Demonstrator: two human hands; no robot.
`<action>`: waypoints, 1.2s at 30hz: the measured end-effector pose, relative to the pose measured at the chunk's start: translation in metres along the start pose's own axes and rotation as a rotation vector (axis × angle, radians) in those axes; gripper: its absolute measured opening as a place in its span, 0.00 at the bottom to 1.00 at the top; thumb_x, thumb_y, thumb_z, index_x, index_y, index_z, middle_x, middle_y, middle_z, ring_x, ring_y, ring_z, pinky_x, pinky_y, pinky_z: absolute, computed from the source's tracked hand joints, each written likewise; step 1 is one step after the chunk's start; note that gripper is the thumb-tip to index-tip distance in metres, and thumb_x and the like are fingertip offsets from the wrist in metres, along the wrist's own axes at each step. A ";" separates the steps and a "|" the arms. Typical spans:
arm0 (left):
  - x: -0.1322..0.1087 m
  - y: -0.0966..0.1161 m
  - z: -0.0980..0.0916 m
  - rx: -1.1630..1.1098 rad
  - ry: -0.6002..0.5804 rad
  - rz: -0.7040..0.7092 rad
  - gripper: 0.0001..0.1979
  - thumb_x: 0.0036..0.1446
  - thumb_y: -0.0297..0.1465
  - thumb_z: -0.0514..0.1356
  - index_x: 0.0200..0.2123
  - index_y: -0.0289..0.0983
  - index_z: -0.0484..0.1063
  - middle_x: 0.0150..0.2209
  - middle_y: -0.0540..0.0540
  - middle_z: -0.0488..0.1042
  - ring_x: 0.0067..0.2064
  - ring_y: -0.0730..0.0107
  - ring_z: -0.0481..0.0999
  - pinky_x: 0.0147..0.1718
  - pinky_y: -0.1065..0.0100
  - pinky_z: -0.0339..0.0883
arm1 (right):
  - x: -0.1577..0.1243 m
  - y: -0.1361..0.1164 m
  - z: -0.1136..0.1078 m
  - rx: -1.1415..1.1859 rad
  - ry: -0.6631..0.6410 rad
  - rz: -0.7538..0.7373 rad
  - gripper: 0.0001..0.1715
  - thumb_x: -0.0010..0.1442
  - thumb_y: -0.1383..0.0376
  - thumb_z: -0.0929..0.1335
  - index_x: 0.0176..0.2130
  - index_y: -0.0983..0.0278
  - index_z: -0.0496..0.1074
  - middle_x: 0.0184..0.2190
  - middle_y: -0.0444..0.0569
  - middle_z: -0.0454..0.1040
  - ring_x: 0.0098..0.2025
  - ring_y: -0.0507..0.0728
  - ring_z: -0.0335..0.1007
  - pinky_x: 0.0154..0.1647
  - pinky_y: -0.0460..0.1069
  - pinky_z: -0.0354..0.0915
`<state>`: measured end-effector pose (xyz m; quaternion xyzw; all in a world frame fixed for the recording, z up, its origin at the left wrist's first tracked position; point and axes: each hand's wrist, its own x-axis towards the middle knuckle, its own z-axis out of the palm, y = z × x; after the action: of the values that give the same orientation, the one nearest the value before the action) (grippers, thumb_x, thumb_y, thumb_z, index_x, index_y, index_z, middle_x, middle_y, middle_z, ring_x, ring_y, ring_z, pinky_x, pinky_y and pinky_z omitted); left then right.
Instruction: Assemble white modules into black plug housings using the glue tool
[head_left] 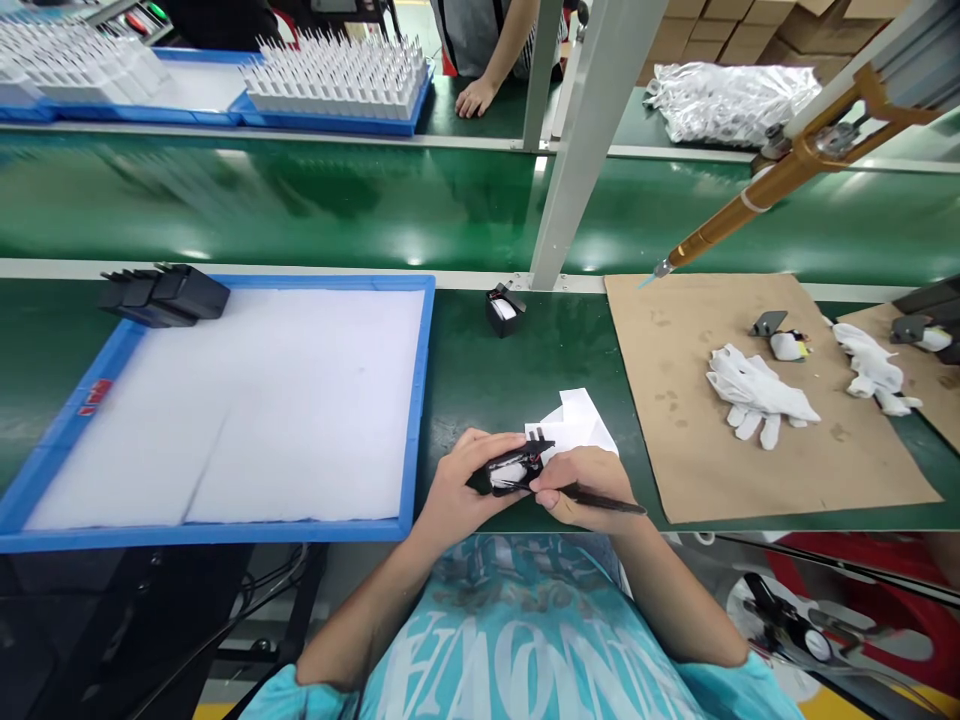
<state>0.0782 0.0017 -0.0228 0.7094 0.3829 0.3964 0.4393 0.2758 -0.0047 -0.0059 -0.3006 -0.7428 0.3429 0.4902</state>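
Observation:
Close to the table's near edge, my left hand (pixel 459 482) is closed around a black power adapter (pixel 508 474). Its casing is open, showing a white part inside, and metal prongs stick out at the top. Between the thumb and fingers of my right hand (pixel 592 478) are black tweezers (pixel 611 501), their tip reaching into the adapter's open side. What exactly the tip touches is too small to make out. A folded white paper (pixel 583 418) lies just behind my right hand. Farther back stands another small open black casing (pixel 504 310) with white inside.
Left lies a blue-rimmed tray (pixel 421 400) with several black adapters (pixel 169 296) at its back corner. At right, brown cardboard (pixel 667 450) carries white gloves (pixel 757 393) and an opened adapter (pixel 787 342). A brown-handled dispenser (pixel 720 222) hangs above. Across the divider rests another person's hand (pixel 475 97).

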 end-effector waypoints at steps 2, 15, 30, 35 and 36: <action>-0.001 -0.001 0.000 -0.027 -0.009 -0.030 0.23 0.53 0.33 0.68 0.53 0.44 0.72 0.46 0.43 0.77 0.45 0.61 0.73 0.43 0.60 0.70 | 0.000 0.000 -0.001 0.016 -0.013 0.002 0.03 0.60 0.66 0.68 0.32 0.60 0.71 0.23 0.46 0.79 0.23 0.52 0.75 0.25 0.45 0.70; 0.000 0.002 0.000 -0.044 -0.030 -0.116 0.21 0.53 0.35 0.67 0.51 0.43 0.73 0.42 0.43 0.76 0.43 0.61 0.75 0.44 0.61 0.69 | 0.002 -0.002 -0.004 -0.038 -0.002 0.001 0.01 0.59 0.67 0.69 0.34 0.60 0.73 0.23 0.46 0.78 0.23 0.53 0.75 0.24 0.45 0.69; -0.001 0.002 0.002 0.034 0.007 -0.238 0.22 0.54 0.32 0.65 0.52 0.41 0.67 0.58 0.40 0.68 0.60 0.55 0.67 0.58 0.53 0.62 | -0.004 0.008 -0.009 0.267 0.798 0.357 0.14 0.65 0.57 0.64 0.32 0.61 0.70 0.17 0.40 0.68 0.15 0.48 0.60 0.14 0.43 0.56; 0.017 0.011 0.006 -0.040 0.001 -0.324 0.27 0.55 0.37 0.65 0.57 0.42 0.63 0.59 0.40 0.69 0.59 0.56 0.69 0.57 0.56 0.64 | -0.002 0.009 -0.008 0.351 0.788 0.373 0.13 0.64 0.57 0.65 0.32 0.62 0.71 0.17 0.39 0.67 0.16 0.48 0.62 0.16 0.43 0.58; 0.022 0.012 0.007 -0.039 -0.019 -0.325 0.25 0.56 0.36 0.64 0.56 0.42 0.64 0.56 0.41 0.71 0.58 0.57 0.71 0.57 0.56 0.64 | -0.002 0.009 -0.008 0.359 0.780 0.372 0.13 0.64 0.57 0.65 0.32 0.62 0.71 0.17 0.39 0.67 0.17 0.48 0.62 0.16 0.43 0.58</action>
<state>0.0950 0.0151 -0.0088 0.6330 0.4809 0.3207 0.5150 0.2850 0.0009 -0.0124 -0.4456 -0.3653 0.4093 0.7074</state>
